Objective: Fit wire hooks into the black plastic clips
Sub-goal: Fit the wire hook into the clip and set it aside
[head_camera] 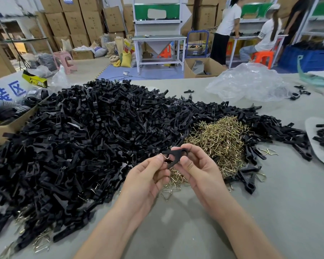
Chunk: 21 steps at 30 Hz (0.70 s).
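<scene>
**Two hands mid-fit: one wire hook (164, 156) meets one black clip (174, 153)**

Both hands are raised just above a grey table (269, 212), close together at the centre of the view. The right hand (196, 169) grips the clip, thumb in front and fingers curled behind, holding it roughly level. The left hand (148, 176) pinches the small wire hook between thumb and forefinger and holds it against the clip's left end. Whether the wire is already seated in the plastic cannot be made out; it looks to be at the point of entry.

Supplies lie just behind the hands. A large pile of clips (82, 137) covers the left and middle of the table, and a heap of wire hooks (219, 139), brass-coloured, sits to the right of centre, touching that pile. Farther back are a crumpled clear plastic bag (251, 81) and, at far left, a cardboard box (7, 126).

The step in hand appears to be the insertion itself. The next move likely calls for a firm push with the left fingers while the right hand braces the clip, keeping the wire lined up so it snaps in rather than slipping off.
</scene>
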{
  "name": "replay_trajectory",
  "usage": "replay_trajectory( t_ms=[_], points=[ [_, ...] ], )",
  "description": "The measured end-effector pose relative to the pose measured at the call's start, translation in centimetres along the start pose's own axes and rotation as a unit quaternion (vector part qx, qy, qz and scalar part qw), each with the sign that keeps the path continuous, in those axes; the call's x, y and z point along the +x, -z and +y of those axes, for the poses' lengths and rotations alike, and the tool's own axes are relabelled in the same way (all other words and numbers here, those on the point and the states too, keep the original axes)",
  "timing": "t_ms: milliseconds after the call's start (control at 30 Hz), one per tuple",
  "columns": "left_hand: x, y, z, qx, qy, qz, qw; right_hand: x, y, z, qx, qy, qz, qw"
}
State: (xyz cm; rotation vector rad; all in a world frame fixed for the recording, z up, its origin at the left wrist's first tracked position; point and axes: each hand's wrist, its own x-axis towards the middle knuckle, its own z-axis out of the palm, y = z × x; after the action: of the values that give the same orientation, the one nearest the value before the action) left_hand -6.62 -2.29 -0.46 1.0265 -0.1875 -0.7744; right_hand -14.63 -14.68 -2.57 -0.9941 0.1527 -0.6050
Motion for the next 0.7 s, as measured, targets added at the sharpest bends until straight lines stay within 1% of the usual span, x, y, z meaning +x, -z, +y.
replay_trajectory(
  t_ms=[100,267,500,700],
  points=[
    [0.1,0.1,-0.2,-0.001,0.015,0.027,1.000,-0.3,-0.3,0.2,-0.084,0.041,-0.014,0.995],
    [-0.1,-0.3,-1.1,-0.004,0.004,0.040,0.999,-0.7,-0.7,0.6,-0.188,0.059,-0.010,0.980],
    [-0.2,-0.5,-1.4,-0.019,-0.044,0.067,0.997,-0.9,-1.1,0.7,-0.201,0.075,-0.002,0.977],
    [-0.3,-0.6,-1.7,-0.032,-0.043,0.072,0.996,-0.9,-1.1,1.0,-0.216,0.096,0.011,0.971]
  ],
)
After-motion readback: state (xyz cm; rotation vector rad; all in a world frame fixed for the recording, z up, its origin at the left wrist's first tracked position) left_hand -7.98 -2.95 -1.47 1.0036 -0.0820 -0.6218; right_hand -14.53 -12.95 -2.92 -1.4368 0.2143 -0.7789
